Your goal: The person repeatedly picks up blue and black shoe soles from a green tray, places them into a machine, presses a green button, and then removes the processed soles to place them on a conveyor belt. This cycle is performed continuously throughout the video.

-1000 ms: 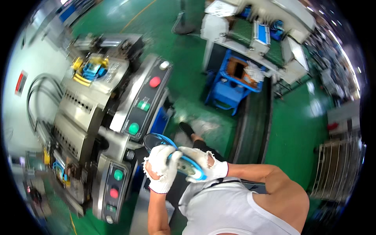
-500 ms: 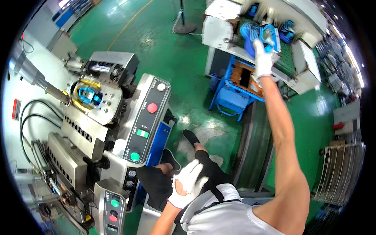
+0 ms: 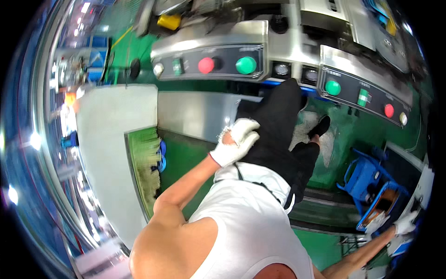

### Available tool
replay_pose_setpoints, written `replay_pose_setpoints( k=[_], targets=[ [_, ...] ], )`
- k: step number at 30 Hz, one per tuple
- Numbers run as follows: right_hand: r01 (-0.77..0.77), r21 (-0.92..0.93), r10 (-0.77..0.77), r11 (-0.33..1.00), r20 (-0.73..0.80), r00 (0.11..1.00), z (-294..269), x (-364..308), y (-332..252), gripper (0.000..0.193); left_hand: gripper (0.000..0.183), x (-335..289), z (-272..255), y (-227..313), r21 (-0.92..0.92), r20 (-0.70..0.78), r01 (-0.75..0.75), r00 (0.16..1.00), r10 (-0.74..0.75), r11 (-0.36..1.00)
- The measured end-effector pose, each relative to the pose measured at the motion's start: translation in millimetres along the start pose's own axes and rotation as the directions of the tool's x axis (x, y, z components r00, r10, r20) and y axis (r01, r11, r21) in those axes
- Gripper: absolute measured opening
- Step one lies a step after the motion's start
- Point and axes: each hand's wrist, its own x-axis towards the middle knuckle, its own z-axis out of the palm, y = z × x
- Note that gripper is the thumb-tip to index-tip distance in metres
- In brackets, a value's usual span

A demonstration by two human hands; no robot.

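My left hand point(image 3: 236, 142), in a white glove, is in front of my waist beside the black shorts point(image 3: 272, 111). Its fingers are loosely bent and apart, and nothing shows in them. My right arm stretches out to the lower right. There my right hand point(image 3: 405, 224), also white-gloved, is small and smeared near the picture's rim, so its fingers cannot be made out. It is nearest to the blue-framed cart point(image 3: 364, 176) holding a brown tray point(image 3: 384, 203). Whether it holds anything is hidden.
Ahead stands a metal machine with a left control panel point(image 3: 209, 58) and a right control panel point(image 3: 364, 90), both with coloured buttons. At its far right is a blue and yellow fixture point(image 3: 384, 18). A pale table point(image 3: 107, 153) borders a green conveyor belt point(image 3: 141, 162) at left.
The view has swung left, bringing the pale table and belt into sight. My right hand now appears at the lower right rim; the blue items seen by it before are no longer clear.
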Motion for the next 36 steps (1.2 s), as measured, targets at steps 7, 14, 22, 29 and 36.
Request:
replay_pose_setpoints(
  k=[7, 14, 22, 29, 36],
  targets=[
    [-0.173, 0.495, -0.303, 0.852, 0.733, 0.608, 2.1, -350.8, -200.0, 0.075, 0.030, -152.3, -50.4, -206.1, -0.029, -0.382, 0.697, 0.655, -0.652, 0.717],
    [0.201, 0.532, -0.566, 0.823, 0.801, 0.197, -79.6, -417.0, -327.2, 0.078, 0.034, -419.0, -107.0, -324.0, 0.227, -0.660, 0.967, 0.243, -0.711, 0.121],
    [0.453, 0.539, -0.658, 0.710, 0.737, 0.155, -87.6, -393.8, -385.4, 0.072, 0.063, -473.3, -148.2, -475.6, 0.208, -0.418, 0.975, 0.014, -0.908, -0.081],
    [0.492, 0.661, -0.757, 0.567, 0.654, -0.007, -154.9, -435.9, -473.2, 0.074, 0.057, -470.3, -74.7, -490.6, 0.267, -0.593, 0.920, 0.392, -0.704, 0.288],
    [0.135, 0.768, -0.741, 0.626, 0.640, -0.203, -224.9, -487.0, -493.4, 0.077, 0.081, -326.0, -53.0, -276.5, -0.462, -0.454, 0.782, 0.196, -0.869, 0.419]
  ],
)
